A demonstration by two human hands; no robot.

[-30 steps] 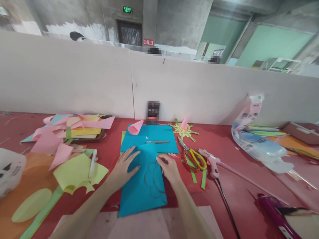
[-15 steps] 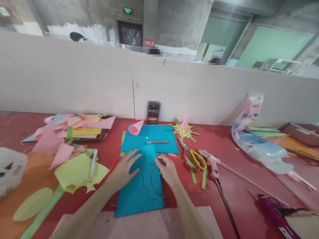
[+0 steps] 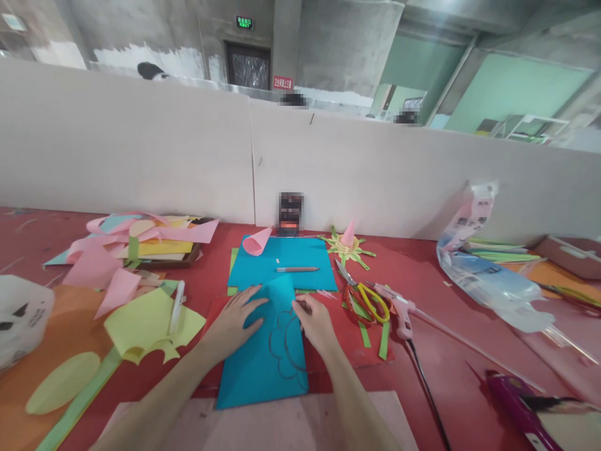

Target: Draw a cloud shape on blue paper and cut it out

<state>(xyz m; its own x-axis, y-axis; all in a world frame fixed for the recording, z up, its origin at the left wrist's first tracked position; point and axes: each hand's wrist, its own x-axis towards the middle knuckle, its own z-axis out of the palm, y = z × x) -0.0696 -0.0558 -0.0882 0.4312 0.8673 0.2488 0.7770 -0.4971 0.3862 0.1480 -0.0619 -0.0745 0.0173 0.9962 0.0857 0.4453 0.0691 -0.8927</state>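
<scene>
A folded sheet of blue paper (image 3: 248,369) lies in front of me, with half a scalloped flower outline drawn along its right edge. My left hand (image 3: 237,316) rests on its upper left part, fingers spread and flat. At the right edge, my right hand (image 3: 317,322) pinches the paper between thumb and fingers. Just beyond are another blue sheet (image 3: 253,257) and a pencil (image 3: 298,269) lying across it. A rolled pink paper cone (image 3: 257,242) sits on that sheet's far left corner.
Scissors with yellow handles (image 3: 373,302) and red-handled scissors (image 3: 350,291) lie to the right, beside a pink glue gun (image 3: 402,313) with a black cord. Paper scraps (image 3: 154,319) cover the left side. A paper flower (image 3: 347,245) stands behind. A white partition (image 3: 366,169) closes off the far side.
Both hands stay in nearly the same place on the blue paper. The whole view has shifted very slightly; nothing was taken up or let go.
</scene>
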